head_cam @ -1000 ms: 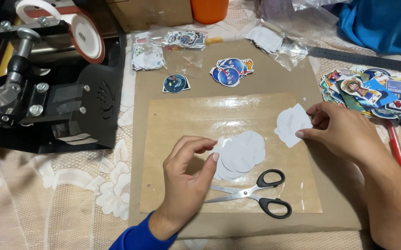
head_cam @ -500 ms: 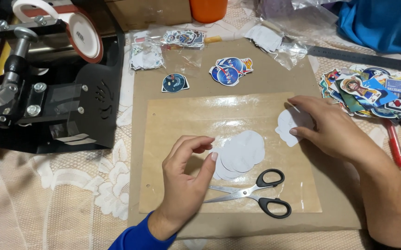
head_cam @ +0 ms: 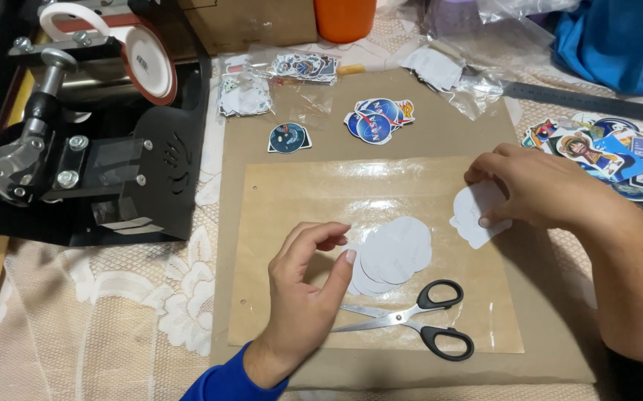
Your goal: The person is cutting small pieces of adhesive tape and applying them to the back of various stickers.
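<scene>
Right hand (head_cam: 540, 194) pinching white cutouts (head_cam: 476, 215) near board (head_cam: 440, 137) right edge. Left hand (head_cam: 308, 286) spread, empty, beside cutout pile (head_cam: 395, 252); scissors (head_cam: 410, 318) near front edge.

Counts on the craft table

Two hands: left hand (head_cam: 303, 297) and right hand (head_cam: 537, 193); one pair of black-handled scissors (head_cam: 418, 319); one black heat press (head_cam: 83, 148); one orange cup (head_cam: 344, 16); one dark ruler (head_cam: 589, 100); one lone round sticker (head_cam: 288, 138); two piles of white cut-outs, the round pile (head_cam: 394, 252) and the pile (head_cam: 473, 215) under the right hand; their sheets too overlapped to count.
</scene>
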